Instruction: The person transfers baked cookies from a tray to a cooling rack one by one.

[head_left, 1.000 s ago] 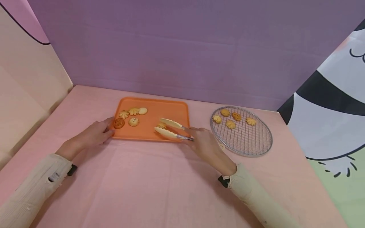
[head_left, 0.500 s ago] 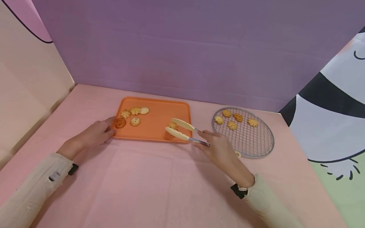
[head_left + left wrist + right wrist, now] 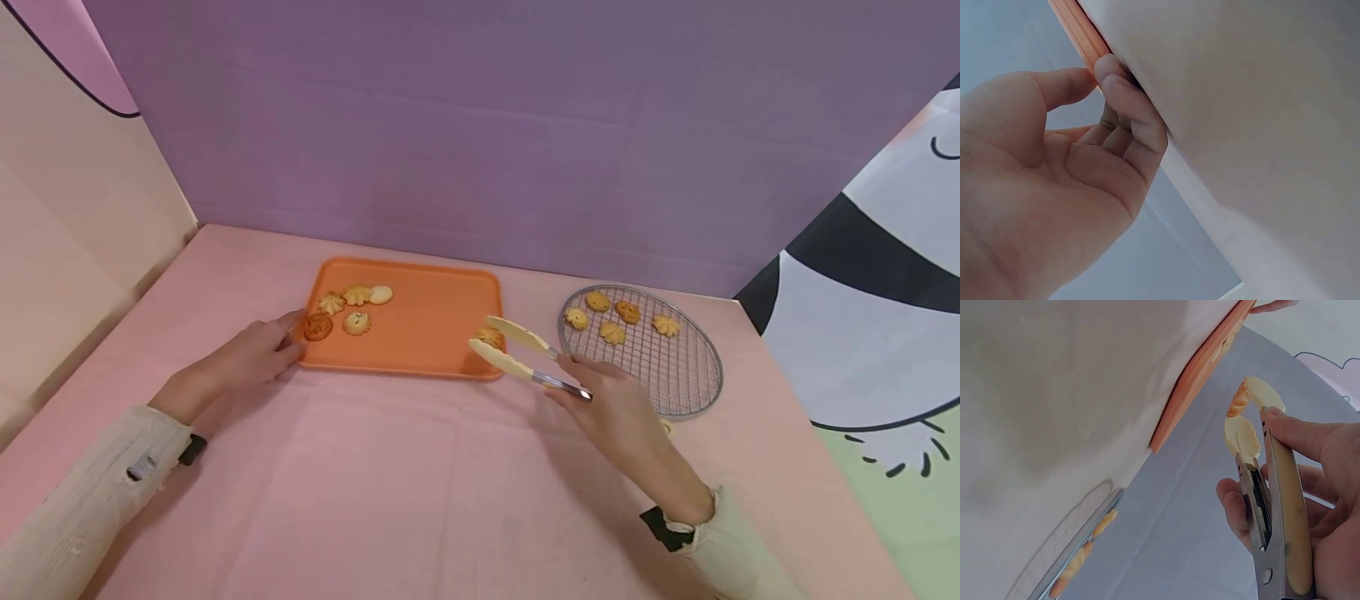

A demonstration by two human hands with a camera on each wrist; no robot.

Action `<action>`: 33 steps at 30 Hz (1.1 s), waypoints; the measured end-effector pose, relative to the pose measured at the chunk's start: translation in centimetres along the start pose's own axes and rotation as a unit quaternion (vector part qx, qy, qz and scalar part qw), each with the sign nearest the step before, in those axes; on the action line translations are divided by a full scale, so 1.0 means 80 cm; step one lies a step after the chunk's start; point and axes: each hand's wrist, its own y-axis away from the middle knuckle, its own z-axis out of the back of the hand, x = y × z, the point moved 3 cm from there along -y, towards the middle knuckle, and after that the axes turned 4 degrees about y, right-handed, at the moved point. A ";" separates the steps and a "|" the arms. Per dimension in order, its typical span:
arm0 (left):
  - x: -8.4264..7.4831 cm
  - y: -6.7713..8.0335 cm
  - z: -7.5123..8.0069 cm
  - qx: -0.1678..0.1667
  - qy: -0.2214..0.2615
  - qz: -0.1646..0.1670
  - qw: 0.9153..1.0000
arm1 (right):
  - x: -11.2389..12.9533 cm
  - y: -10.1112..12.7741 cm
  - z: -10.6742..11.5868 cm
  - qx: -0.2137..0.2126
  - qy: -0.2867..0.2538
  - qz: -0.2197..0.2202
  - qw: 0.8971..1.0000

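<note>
Cookie, pinched by the tongs your right grip held, moved nearer the rack. Your left grip clasped the tray.

Cream left sleeve with small grey-black patch, pale right sleeve with uneven cuff, black strap at each wrist, bare left hand, bare right hand

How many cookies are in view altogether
11. Five cookies lie in the left part of the orange tray, one cookie is between the tips of the tongs, and five more cookies lie on the far half of the wire rack. The right hand may hide others.
</note>
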 end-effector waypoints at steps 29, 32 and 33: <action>0.005 0.000 -0.001 -0.004 -0.001 0.004 1.000 | -0.078 0.042 0.047 -0.003 0.084 -0.061 0.995; 0.004 0.000 -0.002 -0.003 0.002 0.005 1.000 | -0.084 0.046 0.051 -0.015 0.088 -0.060 0.994; 0.004 -0.001 -0.002 -0.003 0.004 0.005 1.000 | -0.086 0.048 0.052 -0.019 0.091 -0.059 0.994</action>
